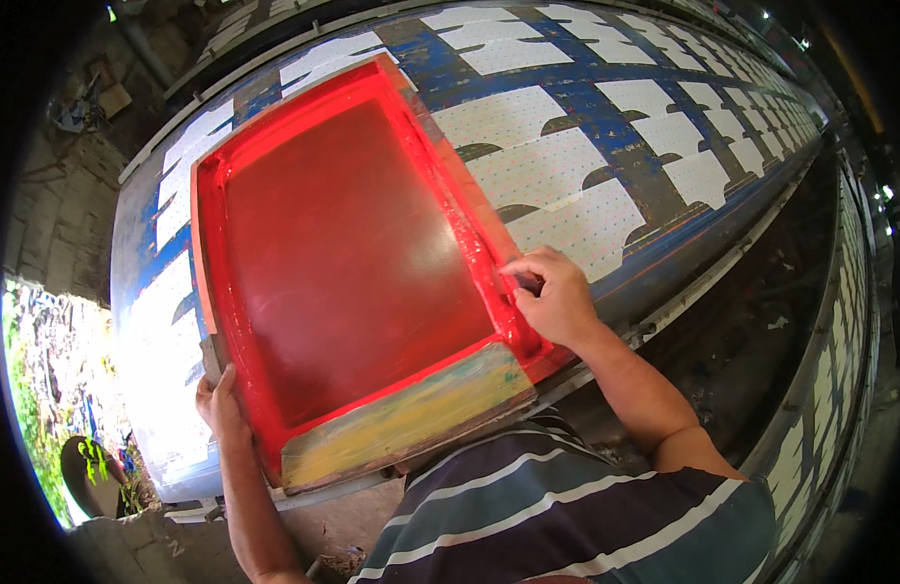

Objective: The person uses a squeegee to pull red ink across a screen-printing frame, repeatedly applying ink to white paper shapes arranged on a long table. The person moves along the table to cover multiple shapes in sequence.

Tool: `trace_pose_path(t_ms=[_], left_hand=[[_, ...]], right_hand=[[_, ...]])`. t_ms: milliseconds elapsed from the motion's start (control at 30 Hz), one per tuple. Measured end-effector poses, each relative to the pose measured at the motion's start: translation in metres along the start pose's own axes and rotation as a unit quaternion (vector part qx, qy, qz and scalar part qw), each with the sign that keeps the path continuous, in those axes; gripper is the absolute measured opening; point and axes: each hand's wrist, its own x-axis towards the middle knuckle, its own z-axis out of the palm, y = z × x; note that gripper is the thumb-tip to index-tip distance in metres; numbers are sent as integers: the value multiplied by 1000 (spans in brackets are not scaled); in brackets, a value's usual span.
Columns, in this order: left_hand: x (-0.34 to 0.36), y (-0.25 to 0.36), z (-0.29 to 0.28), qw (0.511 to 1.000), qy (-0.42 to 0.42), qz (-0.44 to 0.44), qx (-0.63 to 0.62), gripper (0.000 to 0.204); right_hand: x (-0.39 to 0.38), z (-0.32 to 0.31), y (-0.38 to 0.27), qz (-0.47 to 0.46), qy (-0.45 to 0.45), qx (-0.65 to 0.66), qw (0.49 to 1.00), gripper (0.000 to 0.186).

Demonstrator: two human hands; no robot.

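A large screen-printing frame [343, 253], coated in red ink with a pale yellow board along its near edge, lies over a long printing table [644, 200] set with white dotted fabric pieces. My left hand [222, 399] grips the lower left side of the frame, beside a wooden strip. My right hand [552, 297] is curled on the red right rail of the frame, its thumb and forefinger near a small dark part that I cannot make out. The frame covers the fabric beneath it.
Rows of fabric pieces [615, 39] run off to the far right. Beside the table at the right are a dark gap and a second printing table [810, 389]. At the left are a block wall [65, 204] and a bright opening with plants [21, 389].
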Motion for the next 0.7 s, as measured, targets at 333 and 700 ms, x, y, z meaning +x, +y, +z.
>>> trace_pose_path(t_ms=[333, 700], left_hand=[[-85, 9, 187, 998, 39, 50, 17, 22], [-175, -32, 357, 998, 46, 37, 17, 29]], right_hand=[[15, -108, 142, 127, 17, 56, 990, 32], [18, -221, 296, 130, 53, 22, 990, 36]])
